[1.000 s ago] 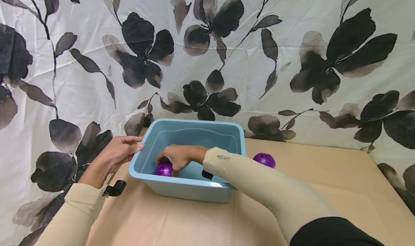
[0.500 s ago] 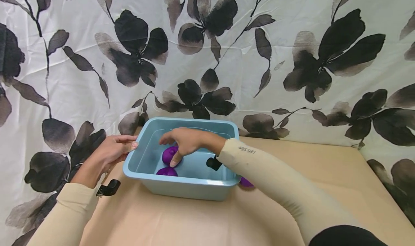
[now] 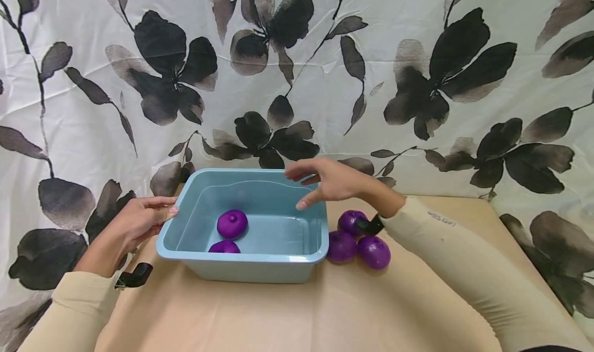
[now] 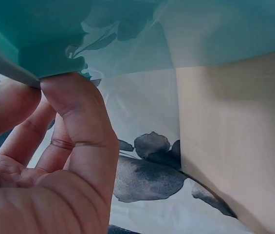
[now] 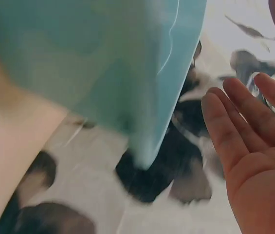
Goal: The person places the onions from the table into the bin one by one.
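A light-blue plastic tub point(image 3: 246, 269) stands on the table. My left hand point(image 3: 132, 222) pinches its left rim; the left wrist view shows the thumb and a finger point(image 4: 81, 112) on the edge. Inside the tub, at the left, lie a round purple ball point(image 3: 232, 224) with a small nub on top and a second purple ball point(image 3: 224, 247), partly hidden by the front wall. My right hand point(image 3: 334, 179) hovers above the right rim, its fingers spread and holding nothing. In the right wrist view, the right palm point(image 5: 264, 170) is beside the tub's edge point(image 5: 169, 122).
Outside the tub's right wall, three purple balls sit close together on the table: a near one point(image 3: 374, 252), a left one point(image 3: 342, 247) and a rear one point(image 3: 351, 222) partly behind the wrist camera point(image 3: 371, 226). A floral cloth point(image 3: 352, 94) hangs behind the table point(image 3: 260, 316).
My right hand has let go of a purple ball inside the tub, risen and moved right to the far rim. The left hand keeps its grip. The view has shifted to the right.
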Motion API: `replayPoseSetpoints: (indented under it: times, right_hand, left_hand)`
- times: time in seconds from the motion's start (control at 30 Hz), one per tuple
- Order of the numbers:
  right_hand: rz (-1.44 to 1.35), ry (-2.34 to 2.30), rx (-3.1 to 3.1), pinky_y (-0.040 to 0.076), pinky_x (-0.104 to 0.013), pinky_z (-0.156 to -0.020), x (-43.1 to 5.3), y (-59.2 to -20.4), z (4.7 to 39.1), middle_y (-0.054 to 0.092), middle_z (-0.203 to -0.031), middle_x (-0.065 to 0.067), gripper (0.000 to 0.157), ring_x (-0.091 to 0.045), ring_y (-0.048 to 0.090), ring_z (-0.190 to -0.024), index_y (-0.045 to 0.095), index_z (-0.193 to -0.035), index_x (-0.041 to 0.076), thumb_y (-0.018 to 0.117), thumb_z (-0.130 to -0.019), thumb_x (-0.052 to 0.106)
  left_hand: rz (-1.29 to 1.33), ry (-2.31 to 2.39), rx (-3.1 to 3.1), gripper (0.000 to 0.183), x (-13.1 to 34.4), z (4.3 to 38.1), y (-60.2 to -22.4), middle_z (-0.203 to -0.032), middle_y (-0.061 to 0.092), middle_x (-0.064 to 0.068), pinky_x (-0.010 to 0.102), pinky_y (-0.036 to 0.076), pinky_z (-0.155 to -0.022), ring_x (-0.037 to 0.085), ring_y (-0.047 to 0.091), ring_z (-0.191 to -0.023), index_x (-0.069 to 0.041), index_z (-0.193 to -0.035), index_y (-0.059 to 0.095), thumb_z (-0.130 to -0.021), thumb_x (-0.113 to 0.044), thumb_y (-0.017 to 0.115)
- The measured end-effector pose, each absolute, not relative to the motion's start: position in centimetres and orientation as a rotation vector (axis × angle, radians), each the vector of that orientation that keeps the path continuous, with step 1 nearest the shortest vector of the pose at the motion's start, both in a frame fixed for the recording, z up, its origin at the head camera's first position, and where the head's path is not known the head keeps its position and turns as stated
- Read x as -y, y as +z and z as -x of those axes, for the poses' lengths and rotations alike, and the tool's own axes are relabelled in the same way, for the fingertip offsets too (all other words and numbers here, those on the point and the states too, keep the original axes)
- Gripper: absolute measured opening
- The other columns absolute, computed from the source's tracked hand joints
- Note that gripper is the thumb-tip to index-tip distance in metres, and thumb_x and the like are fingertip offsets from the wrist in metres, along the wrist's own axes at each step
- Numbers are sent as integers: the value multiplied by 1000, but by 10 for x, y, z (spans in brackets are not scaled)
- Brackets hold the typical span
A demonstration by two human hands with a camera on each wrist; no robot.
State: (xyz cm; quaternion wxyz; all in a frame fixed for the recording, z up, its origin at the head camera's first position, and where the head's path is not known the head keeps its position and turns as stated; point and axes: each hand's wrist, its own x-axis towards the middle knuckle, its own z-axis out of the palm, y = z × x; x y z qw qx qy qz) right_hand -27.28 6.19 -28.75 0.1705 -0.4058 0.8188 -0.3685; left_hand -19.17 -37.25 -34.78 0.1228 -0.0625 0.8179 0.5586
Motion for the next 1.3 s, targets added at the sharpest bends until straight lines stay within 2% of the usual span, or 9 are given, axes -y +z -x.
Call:
replayPoseSetpoints:
  times: [0.1,0.3,0.5,0.67,0.93,1.1,1.3]
  right_hand:
    - [1100,-1105,-2395,50,-48,-114,-95,-296,264,61,-145,-21,72,-39,59,-137,57,-143,-2,90,-82,15]
    - [906,-1085,-2616,49,-54,-113,-160,-329,239,65,-139,-20,67,-41,62,-131,60,-140,0,89,-84,20]
    - [742,-1044,-2760,49,-58,-109,-201,-374,214,64,-138,-25,68,-46,61,-129,60,-138,-3,89,-83,23]
    - [600,-1095,-2780,50,-60,-107,-210,-411,193,61,-142,-28,71,-52,59,-129,58,-139,-6,89,-83,25]
    - [388,-1148,-2761,56,-59,-100,-207,-458,175,57,-144,-33,86,-55,62,-123,55,-143,-5,95,-75,29]
    - [327,-1150,-2767,59,-58,-96,-206,-470,172,58,-142,-32,88,-55,64,-120,55,-144,-2,96,-73,30]
    - [310,-1190,-2797,60,-57,-94,-206,-472,174,61,-139,-32,87,-55,66,-118,56,-144,1,97,-72,30]
  left_hand:
    - [187,1641,-2375,68,373,190,-348,-96,69,-20,23,61,-76,0,70,-86,9,-157,36,-103,-18,67]
    - [178,1665,-2355,68,373,191,-347,-95,70,-21,23,61,-76,0,69,-86,10,-156,36,-102,-17,67]
    - [188,1684,-2353,67,373,191,-346,-95,70,-20,22,61,-76,-1,69,-86,10,-156,36,-103,-16,66]
    - [182,1689,-2340,66,373,188,-347,-98,70,-18,24,61,-78,1,70,-88,10,-157,36,-103,-16,66]
    - [200,1660,-2370,63,370,189,-348,-103,71,-13,24,62,-78,2,70,-88,6,-156,40,-104,-18,65]
    - [215,1643,-2369,63,370,190,-349,-105,72,-11,24,62,-78,2,70,-89,5,-156,40,-104,-19,65]
    - [205,1650,-2374,63,371,193,-348,-101,71,-15,24,61,-77,2,70,-88,6,-156,40,-104,-19,66]
